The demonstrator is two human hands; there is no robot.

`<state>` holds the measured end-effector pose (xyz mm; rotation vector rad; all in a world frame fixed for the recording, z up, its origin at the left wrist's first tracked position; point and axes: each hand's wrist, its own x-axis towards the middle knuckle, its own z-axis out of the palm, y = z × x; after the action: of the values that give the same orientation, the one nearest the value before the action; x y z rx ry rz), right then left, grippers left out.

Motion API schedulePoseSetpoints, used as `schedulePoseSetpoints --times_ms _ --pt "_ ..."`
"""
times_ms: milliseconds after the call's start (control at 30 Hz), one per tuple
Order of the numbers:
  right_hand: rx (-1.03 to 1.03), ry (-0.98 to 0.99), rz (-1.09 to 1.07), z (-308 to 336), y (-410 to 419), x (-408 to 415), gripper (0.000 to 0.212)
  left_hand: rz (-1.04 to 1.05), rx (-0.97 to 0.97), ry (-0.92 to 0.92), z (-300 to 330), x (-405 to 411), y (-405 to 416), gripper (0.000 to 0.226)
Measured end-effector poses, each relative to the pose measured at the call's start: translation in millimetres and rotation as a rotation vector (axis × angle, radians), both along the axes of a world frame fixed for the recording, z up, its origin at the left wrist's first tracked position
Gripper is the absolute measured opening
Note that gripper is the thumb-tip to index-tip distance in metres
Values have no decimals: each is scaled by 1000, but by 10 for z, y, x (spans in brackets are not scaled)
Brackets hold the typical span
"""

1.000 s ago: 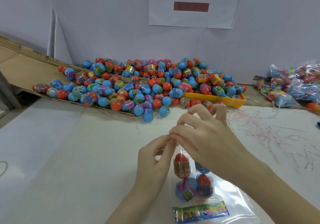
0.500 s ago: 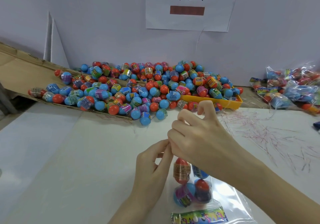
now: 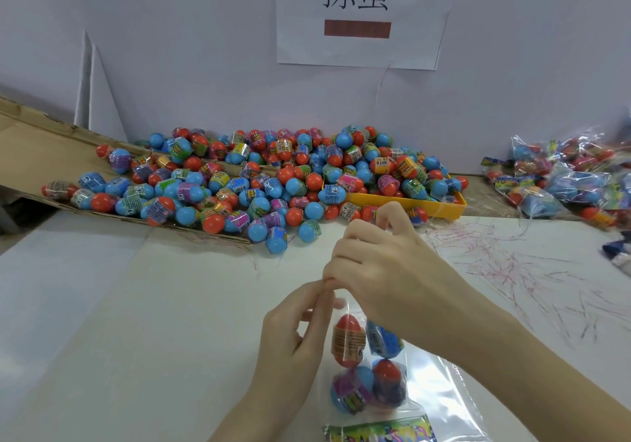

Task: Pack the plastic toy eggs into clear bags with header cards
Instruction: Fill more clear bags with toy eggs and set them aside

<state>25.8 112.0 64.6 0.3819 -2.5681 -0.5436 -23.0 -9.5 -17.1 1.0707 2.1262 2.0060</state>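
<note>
A clear bag point(image 3: 392, 378) holding several red and blue toy eggs lies on the white table in front of me, its colourful header card point(image 3: 380, 432) at the near end. My left hand point(image 3: 293, 332) pinches the bag's far, open end from the left. My right hand point(image 3: 382, 264) pinches the same end from above, fingers curled, covering most of it. A large heap of loose eggs point(image 3: 259, 182) lies at the back of the table.
A yellow tray point(image 3: 440, 206) under part of the heap sits behind my right hand. A cardboard sheet point(image 3: 37, 154) slopes up at the back left. Filled bags point(image 3: 566, 175) are piled at the far right. Thin red strips point(image 3: 519, 270) litter the table's right side.
Both hands stay at the bag's open end. The right hand's fingers have shifted slightly, the index finger lifting. The view has tilted down a little.
</note>
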Motion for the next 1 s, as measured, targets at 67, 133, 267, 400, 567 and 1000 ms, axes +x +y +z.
schedulePoseSetpoints --times_ms 67,133,267,400,567,1000 --pt "12 5 -2 1 -8 5 12 10 9 -8 -5 -9 -5 22" --pt "23 2 -5 -3 -16 13 12 25 14 -1 -10 -14 -11 22" --pt "42 -17 3 -17 -17 12 14 36 0 32 1 -7 -11 23" --pt "31 -23 -2 -4 -11 -15 12 38 1 36 5 -9 -9 19" --pt "-55 24 -43 -54 -22 -36 23 29 11 10 18 -3 -9 19" --pt "-301 -20 19 -35 98 25 9 -49 99 -138 17 -12 11 21"
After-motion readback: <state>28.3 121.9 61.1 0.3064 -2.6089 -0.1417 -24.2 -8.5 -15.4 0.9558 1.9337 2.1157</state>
